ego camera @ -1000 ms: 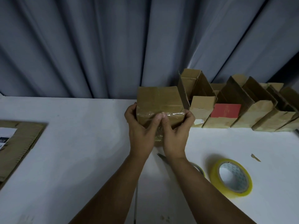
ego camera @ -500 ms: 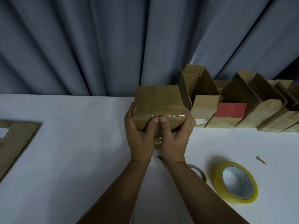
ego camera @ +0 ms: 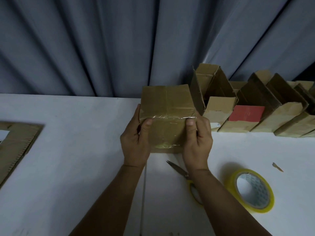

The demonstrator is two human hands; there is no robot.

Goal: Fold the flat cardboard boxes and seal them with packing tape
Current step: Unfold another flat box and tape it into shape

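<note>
Both thumbs were together at the middle of the box [ego camera: 167, 116] a moment ago, now they've slid apart to the 2 corners. The left hand [ego camera: 136, 142] and right hand [ego camera: 197, 142] each have a clenched grip on a side of the box, thumbs pressed on the shiny tape along its near top edge. Looks to me like the tape just got smoothed down, so this box is pretty much sealed.

The box sits on the white worktop [ego camera: 76, 159], right in front of the curtain [ego camera: 119, 45]. Right of the box is a row of open boxes [ego camera: 221, 106], cut off at the frame edge. The tape roll [ego camera: 250, 189] lies near-right of the box. The scissors [ego camera: 179, 169] are half hidden under the right wrist. Flat cardboard [ego camera: 17, 142] far left of the box is cropped too. Can't see the box's far side or bottom.
</note>
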